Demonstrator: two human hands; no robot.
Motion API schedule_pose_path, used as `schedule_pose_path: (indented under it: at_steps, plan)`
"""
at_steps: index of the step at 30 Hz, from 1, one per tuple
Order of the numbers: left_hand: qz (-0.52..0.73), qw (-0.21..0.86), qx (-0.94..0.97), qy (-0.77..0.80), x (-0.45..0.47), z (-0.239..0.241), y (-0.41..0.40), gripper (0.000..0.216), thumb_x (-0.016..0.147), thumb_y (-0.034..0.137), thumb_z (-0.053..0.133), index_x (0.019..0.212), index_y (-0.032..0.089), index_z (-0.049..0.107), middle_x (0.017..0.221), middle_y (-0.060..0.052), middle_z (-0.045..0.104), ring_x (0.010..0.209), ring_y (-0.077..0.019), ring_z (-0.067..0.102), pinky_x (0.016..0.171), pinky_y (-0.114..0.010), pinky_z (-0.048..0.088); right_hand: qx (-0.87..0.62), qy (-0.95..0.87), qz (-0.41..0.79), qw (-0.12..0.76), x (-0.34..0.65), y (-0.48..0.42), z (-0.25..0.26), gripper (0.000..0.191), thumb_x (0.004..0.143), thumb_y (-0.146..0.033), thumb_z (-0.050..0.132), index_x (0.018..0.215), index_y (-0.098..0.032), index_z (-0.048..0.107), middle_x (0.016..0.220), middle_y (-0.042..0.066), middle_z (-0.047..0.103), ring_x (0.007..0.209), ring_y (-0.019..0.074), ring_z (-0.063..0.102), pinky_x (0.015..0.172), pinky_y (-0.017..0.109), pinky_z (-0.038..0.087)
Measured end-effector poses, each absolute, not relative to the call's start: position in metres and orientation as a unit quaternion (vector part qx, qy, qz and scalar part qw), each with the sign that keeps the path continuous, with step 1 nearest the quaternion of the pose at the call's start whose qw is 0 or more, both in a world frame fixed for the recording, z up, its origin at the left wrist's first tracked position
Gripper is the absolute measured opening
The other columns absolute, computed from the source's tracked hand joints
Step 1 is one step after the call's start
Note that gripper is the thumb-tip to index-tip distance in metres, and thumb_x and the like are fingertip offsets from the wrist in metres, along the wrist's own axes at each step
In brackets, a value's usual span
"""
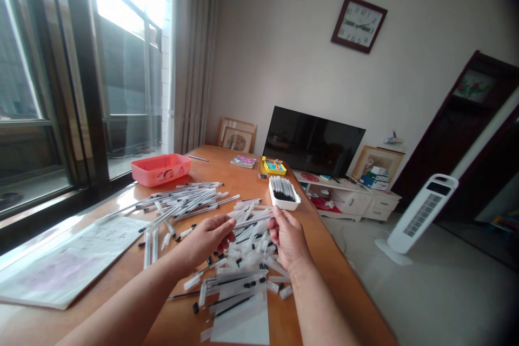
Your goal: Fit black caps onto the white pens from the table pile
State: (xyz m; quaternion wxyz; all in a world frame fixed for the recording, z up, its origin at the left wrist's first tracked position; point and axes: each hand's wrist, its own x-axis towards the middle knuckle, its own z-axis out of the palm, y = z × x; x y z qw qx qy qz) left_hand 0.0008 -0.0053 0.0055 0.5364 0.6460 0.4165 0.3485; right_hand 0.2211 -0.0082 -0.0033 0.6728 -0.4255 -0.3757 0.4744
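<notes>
My left hand (211, 237) and my right hand (291, 237) are raised over the table, each closed in a pinch. Between them a pale, translucent pen (253, 220) lies almost level, one end at my left fingertips and the other at my right. Below my hands spreads a heap of clear pen parts, including pale caps (243, 255), small black plugs (196, 307) and thin dark refills (229, 307). Just beyond my right hand stands a white box (288, 206) packed with clear, black-ended pens (283, 186).
Many pens (190, 200) lie piled left of centre. Behind them stands a red plastic basket (162, 168). A large notebook (60, 267) lies at the left, a white sheet (243, 324) in front. A booklet (243, 161) and yellow box (273, 166) sit farther back. The table's edge (344, 259) runs along the right.
</notes>
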Motion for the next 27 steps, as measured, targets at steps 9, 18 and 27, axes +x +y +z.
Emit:
schedule_pose_path:
  at_steps: [9,18,27]
  plan:
    - [0.356,0.367,0.751,0.417,0.014,-0.005,-0.006,0.041,0.092,0.06,0.055,0.085,0.02,0.056,0.068,0.005,0.047,0.062,-0.0123,0.042,0.056,-0.023,0.032,-0.385,-0.343,0.519,0.682,0.196,-0.012,-0.003,0.043,0.075,-0.055,0.083,0.086,-0.017,0.068,0.077,0.002,0.066,0.052,0.0077,0.05,0.042,0.019,0.033]
    - [0.296,0.181,0.829,0.438,0.021,0.005,-0.02,0.035,0.102,0.048,0.04,0.079,0.024,0.052,0.075,-0.002,0.06,0.07,-0.019,0.053,0.065,-0.03,0.032,-0.437,-0.385,0.458,0.671,0.189,-0.012,-0.009,0.041,0.086,-0.06,0.069,0.083,-0.02,0.061,0.077,0.004,0.069,0.052,0.0118,0.057,0.041,0.022,0.034]
    - [0.297,0.461,0.73,0.407,0.031,0.007,-0.025,0.048,0.095,0.066,0.045,0.081,0.021,0.054,0.065,0.004,0.048,0.06,-0.0138,0.043,0.059,-0.027,0.035,-0.41,-0.345,0.484,0.692,0.191,-0.009,-0.009,0.04,0.082,-0.057,0.072,0.078,-0.02,0.057,0.068,0.003,0.067,0.045,0.0101,0.05,0.04,0.021,0.028]
